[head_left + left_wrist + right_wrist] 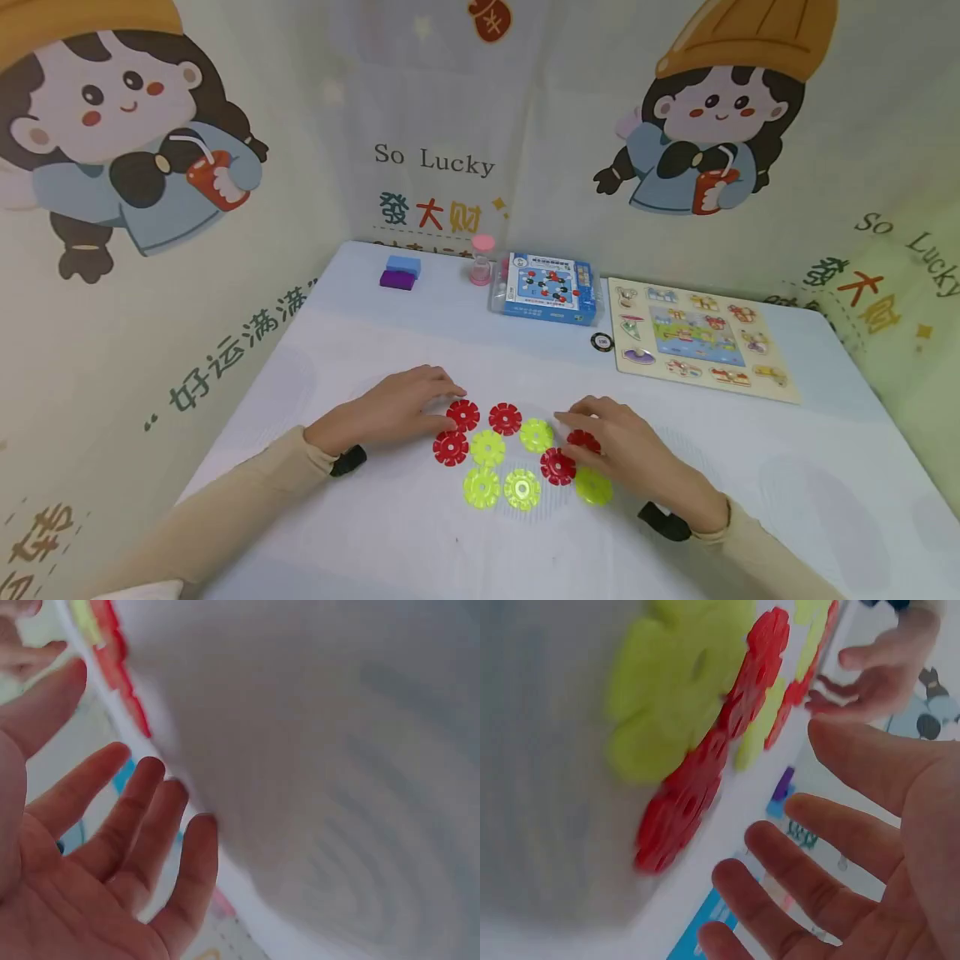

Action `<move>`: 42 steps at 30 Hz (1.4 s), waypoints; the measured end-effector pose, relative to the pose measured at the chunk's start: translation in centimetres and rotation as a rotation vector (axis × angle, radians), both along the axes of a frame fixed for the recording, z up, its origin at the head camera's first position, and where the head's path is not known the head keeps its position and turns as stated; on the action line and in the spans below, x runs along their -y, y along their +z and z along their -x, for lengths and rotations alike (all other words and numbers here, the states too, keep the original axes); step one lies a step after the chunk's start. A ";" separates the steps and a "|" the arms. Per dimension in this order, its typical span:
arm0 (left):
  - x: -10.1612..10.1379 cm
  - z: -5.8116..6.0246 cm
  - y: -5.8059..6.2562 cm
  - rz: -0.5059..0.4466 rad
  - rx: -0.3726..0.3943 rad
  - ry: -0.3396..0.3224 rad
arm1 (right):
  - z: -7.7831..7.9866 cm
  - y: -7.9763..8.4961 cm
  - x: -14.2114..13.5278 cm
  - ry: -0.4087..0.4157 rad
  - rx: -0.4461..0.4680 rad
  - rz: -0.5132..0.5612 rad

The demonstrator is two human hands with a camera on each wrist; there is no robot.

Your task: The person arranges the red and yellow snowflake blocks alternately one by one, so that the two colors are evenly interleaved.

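In the head view, the left hand [397,407] had its fingers [437,385] loosely apart, empty, just beside two red discs [451,450]; the right hand's [626,446] hung relaxed over others, yellow-green discs [487,450] mostly between them on the counter [375,542]. The left wrist view showed red discs near spread fingers; the right wrist view, discs beyond empty fingers.

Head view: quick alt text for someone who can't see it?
Left hand and right hand flank red discs and yellow-green discs on a white table, the right hand partly hiding one red disc. Farther back are a pink hourglass, blue box and puzzle board.
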State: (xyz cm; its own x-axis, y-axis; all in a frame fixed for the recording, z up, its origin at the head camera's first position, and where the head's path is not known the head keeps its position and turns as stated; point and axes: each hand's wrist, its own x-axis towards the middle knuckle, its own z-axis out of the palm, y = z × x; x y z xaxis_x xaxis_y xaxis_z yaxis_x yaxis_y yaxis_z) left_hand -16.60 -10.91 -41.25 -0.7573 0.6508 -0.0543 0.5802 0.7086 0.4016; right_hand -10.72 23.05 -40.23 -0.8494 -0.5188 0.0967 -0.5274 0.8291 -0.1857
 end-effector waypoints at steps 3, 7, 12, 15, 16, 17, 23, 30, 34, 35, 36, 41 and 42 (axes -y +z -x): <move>-0.9 0.9 -0.2 0.033 -0.025 -0.021 | 0.7 -0.2 1.5 0.048 0.035 -0.030; -1.6 1.5 -0.5 0.037 -0.038 -0.035 | 1.1 -0.7 2.5 0.077 0.064 -0.064; -2.1 1.5 -0.7 0.025 -0.030 0.006 | 1.3 -1.1 3.2 0.044 0.056 -0.089; -2.5 1.3 -0.6 0.044 -0.032 0.053 | 1.4 -1.1 3.8 0.015 0.053 -0.107; -2.7 1.2 -0.6 0.049 -0.031 0.071 | 1.4 -1.1 4.0 0.005 0.057 -0.110; -2.8 1.2 -0.6 0.055 -0.029 0.088 | 1.4 -1.1 4.1 -0.004 0.062 -0.113; -3.6 1.2 -0.3 0.057 0.028 0.139 | 1.8 -0.8 4.8 -0.058 0.120 -0.108; -3.5 1.3 -0.2 -0.001 0.123 0.098 | 2.5 -0.4 4.9 -0.093 0.240 -0.078; -2.9 1.4 0.1 -0.097 0.185 0.064 | 2.7 -0.4 4.9 -0.098 0.283 -0.051; -2.8 1.5 0.1 -0.113 0.201 0.062 | 2.6 -0.4 4.9 -0.099 0.285 -0.045; -2.7 1.5 0.1 -0.129 0.221 0.062 | 2.6 -0.4 5.0 -0.097 0.285 -0.039; -2.5 2.0 0.0 -0.137 0.266 0.023 | 2.3 -0.4 5.2 -0.093 0.283 -0.009; -2.5 2.0 0.0 -0.130 0.271 0.008 | 2.2 -0.5 5.3 -0.094 0.285 0.000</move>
State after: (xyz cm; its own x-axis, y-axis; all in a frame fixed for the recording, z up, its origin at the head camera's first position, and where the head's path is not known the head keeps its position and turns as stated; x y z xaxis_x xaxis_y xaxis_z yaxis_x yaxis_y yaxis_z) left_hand -18.61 -8.44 -41.24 -0.7319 0.6594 -0.1718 0.4337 0.6452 0.6290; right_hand -12.92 17.79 -40.69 -0.8868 -0.4362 -0.1527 -0.3747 0.8720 -0.3150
